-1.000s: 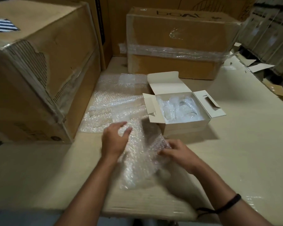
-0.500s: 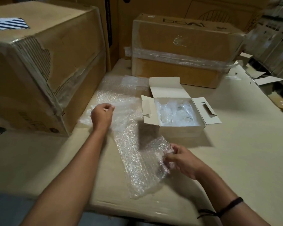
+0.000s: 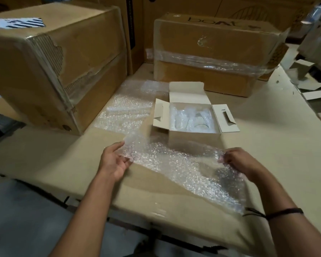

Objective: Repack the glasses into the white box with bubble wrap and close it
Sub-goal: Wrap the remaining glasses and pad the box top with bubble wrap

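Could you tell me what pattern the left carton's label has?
Label: dark stripes on white; head view.

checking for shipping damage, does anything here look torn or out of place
Yes. The large cardboard box at the left has its near corner torn: the outer paper is peeled away, exposing the corrugated layer. The white box looks intact, flaps open.

Bubble wrap (image 3: 176, 164) clear glossy plastic; white box (image 3: 193, 135) matt card; carton (image 3: 50, 58) torn, rough corrugated cardboard.

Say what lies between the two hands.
In the head view, a bubble wrap sheet spans the gap, its ends held by the left hand and the right hand.
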{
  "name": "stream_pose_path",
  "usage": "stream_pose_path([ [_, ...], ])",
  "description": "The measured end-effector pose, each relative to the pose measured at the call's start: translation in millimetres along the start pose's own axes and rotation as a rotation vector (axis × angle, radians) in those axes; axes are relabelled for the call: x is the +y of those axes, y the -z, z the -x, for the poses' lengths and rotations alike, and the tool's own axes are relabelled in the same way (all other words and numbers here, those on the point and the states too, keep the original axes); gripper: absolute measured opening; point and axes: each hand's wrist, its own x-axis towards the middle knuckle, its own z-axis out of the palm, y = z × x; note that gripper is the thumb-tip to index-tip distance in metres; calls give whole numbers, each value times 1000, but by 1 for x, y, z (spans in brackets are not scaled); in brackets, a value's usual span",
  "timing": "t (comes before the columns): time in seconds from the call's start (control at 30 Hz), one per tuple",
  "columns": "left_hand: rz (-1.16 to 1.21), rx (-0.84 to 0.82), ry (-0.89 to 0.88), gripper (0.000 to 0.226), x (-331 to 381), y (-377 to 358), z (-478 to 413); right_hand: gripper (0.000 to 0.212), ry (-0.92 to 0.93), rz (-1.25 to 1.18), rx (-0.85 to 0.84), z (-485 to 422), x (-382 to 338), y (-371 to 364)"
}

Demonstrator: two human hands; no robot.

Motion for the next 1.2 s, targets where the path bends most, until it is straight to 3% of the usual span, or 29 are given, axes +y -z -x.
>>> stream_pose_path([
  [0.13, -151, 200, -203, 4, -23, -12, 11, 14, -7, 350, 41, -10, 14, 21],
  [0.23, -343, 242, -410, 15, -42, -10, 20, 48, 64, 836, 257, 6, 18, 6],
  [0.33, -389, 284, -529, 21, -50, -1, 26, 68, 236, 882, 318, 31, 16, -28],
  [0.47, -396, 350, -588, 23, -50, 6, 37, 71, 344, 890, 104, 41, 34, -68],
  [0.53, -400, 304, -591, 27, -49, 5, 42, 66, 343, 877, 34, 40, 45, -75],
  [0.6, -415, 161, -579, 50, -52, 0, 51, 64, 330, 869, 27, 39, 49, -75],
  [0.67, -570, 33, -602, 71, -65, -5, 58, 62, 315, 852, 19, 37, 48, -74],
  [0.73, -685, -79, -636, 69, -86, -10, 68, 57, 335, 764, 64, 37, 44, -73],
  [0.83, -852, -185, -732, 61, -110, -18, 77, 48, 410, 331, 323, 45, 27, -71],
  [0.87, -933, -211, -798, 61, -115, -21, 76, 49, 398, 169, 327, 48, 17, -71],
  [0.93, -1037, -278, -893, 57, -122, -23, 73, 60, 338, -71, 170, 52, -5, -71],
  [1.03, -1086, -364, -963, 46, -127, -22, 68, 73, 211, -244, -26, 48, -26, -76],
  [1.13, -1129, -468, -1022, 41, -122, -20, 69, 64, 176, -213, 48, 38, -31, -77],
  [1.2, -1142, -456, -1139, 51, -118, -17, 67, 61, 139, -227, 112, 33, -29, -68],
])
